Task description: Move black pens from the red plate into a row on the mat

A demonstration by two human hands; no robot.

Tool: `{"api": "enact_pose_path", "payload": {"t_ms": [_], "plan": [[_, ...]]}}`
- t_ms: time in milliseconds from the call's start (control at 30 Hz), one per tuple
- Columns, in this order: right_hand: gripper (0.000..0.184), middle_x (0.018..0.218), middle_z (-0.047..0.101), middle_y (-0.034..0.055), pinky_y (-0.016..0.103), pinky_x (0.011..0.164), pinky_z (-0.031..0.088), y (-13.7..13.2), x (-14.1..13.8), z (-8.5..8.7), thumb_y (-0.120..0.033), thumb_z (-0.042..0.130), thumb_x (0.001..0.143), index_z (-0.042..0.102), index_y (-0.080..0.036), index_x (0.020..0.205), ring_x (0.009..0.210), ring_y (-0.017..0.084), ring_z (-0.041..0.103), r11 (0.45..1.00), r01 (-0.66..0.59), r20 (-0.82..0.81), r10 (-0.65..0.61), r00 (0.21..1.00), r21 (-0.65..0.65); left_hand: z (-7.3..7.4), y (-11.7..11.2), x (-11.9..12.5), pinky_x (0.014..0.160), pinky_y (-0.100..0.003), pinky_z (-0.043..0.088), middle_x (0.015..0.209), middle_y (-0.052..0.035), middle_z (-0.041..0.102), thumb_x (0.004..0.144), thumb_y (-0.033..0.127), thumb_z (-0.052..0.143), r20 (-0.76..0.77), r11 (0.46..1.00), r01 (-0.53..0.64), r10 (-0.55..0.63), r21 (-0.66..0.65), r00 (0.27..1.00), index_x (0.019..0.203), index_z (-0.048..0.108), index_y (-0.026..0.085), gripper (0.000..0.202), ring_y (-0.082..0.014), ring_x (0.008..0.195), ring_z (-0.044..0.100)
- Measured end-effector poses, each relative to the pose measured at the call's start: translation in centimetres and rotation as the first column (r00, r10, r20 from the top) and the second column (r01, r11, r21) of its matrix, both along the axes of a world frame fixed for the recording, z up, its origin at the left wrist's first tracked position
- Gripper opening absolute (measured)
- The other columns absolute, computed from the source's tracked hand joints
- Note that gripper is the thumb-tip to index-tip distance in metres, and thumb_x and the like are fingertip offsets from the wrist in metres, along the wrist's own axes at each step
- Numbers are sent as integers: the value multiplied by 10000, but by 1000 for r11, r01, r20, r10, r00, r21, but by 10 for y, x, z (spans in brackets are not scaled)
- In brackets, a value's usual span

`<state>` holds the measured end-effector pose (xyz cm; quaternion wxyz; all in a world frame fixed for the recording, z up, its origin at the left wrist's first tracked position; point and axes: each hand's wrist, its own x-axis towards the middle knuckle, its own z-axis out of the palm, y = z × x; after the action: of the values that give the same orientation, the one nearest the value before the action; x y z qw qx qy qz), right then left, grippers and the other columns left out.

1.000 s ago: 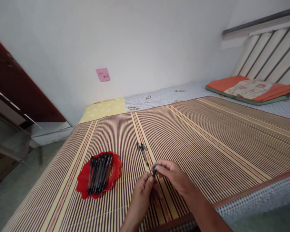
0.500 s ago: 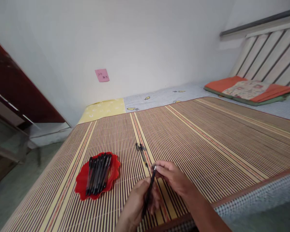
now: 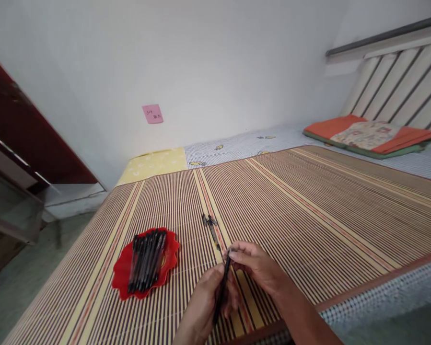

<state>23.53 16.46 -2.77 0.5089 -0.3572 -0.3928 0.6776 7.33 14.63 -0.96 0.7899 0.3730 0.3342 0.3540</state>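
Observation:
Both my hands meet over the near edge of a striped bamboo mat. My left hand is closed round the barrel of a black pen that points up and away from me. My right hand pinches the pen's top end with fingertips pressed together. A red scalloped plate lies to the left on the mat and holds several black pens side by side. Just beyond my hands lie a loose pen and small black parts.
The mat covers a bed with a checked sheet. An orange and patterned pillow lies at the far right by a slatted headboard. A pink note is stuck on the white wall. Dark furniture stands at the left.
One second ago only the pen's tip showed between my hands. My left hand has since slid down, and the whole barrel now shows, held upright between both hands.

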Motion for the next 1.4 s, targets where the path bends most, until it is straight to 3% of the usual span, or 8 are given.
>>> {"api": "enact_pose_path", "payload": {"t_ms": [333, 600, 700, 867, 933, 1067, 1233, 1400], "plan": [[270, 794, 696, 17, 263, 730, 479, 1, -4, 9, -416, 816, 741, 736, -171, 820, 718, 128, 620, 996, 78, -81, -81, 993, -35, -11, -2, 4, 317, -169, 227, 453, -11, 619, 871, 524, 609, 2, 1000, -19, 19, -18, 1000, 747, 581, 163, 383, -67, 300, 405], [368, 630, 642, -15, 237, 531, 402, 11, -8, 6, -480, 844, 668, 727, -164, 818, 545, 105, 529, 938, 347, 80, -346, 935, -6, -11, -2, 7, 318, -180, 211, 447, -5, 598, 888, 547, 572, -23, 1000, 14, -14, -22, 1000, 737, 579, 160, 415, -63, 295, 369], [386, 632, 643, -8, 245, 523, 398, 19, -5, 1, -489, 853, 643, 724, -162, 804, 546, 105, 509, 853, 522, 75, -522, 850, 21, -11, -4, 6, 328, -179, 224, 461, -10, 599, 896, 548, 552, -43, 999, 37, -38, -11, 998, 734, 571, 164, 417, -72, 320, 411], [335, 727, 662, 8, 250, 560, 450, 30, 25, -1, -466, 852, 666, 700, -193, 785, 610, 111, 536, 616, 788, -43, -787, 616, 12, -12, -2, -4, 342, -184, 226, 467, 35, 548, 893, 509, 575, -153, 980, 196, -188, 40, 970, 771, 582, 170, 360, -55, 328, 374], [310, 727, 642, -3, 249, 559, 459, 30, 35, 0, -448, 855, 668, 682, -211, 768, 621, 115, 545, 557, 830, -75, -828, 556, 1, -11, 1, -8, 346, -182, 203, 464, 64, 501, 873, 518, 608, -198, 990, 132, -121, 46, 973, 760, 560, 183, 357, -47, 339, 346], [282, 716, 637, 2, 271, 543, 453, 27, 26, -1, -436, 836, 694, 666, -219, 752, 605, 132, 544, 621, 784, -69, -782, 619, 2, -11, 8, -7, 363, -187, 153, 504, 64, 550, 790, 574, 692, -254, 990, -95, 119, 105, 960, 790, 542, 188, 414, -31, 333, 329], [336, 725, 666, 13, 279, 575, 458, 21, -10, -1, -478, 849, 665, 685, -208, 780, 613, 132, 548, 715, 698, -77, -698, 712, -39, -20, 10, 0, 365, -181, 136, 505, 54, 577, 681, 555, 798, -212, 971, -205, 227, 122, 950, 757, 559, 166, 462, -13, 322, 294], [354, 746, 668, 25, 285, 611, 468, 18, -9, 1, -489, 860, 655, 705, -193, 773, 676, 153, 577, 804, 589, -119, -595, 795, -79, -30, 12, -1, 355, -162, 154, 453, 77, 527, 589, 570, 854, -199, 931, -352, 365, 98, 909, 696, 518, 185, 522, -16, 336, 289]]}}
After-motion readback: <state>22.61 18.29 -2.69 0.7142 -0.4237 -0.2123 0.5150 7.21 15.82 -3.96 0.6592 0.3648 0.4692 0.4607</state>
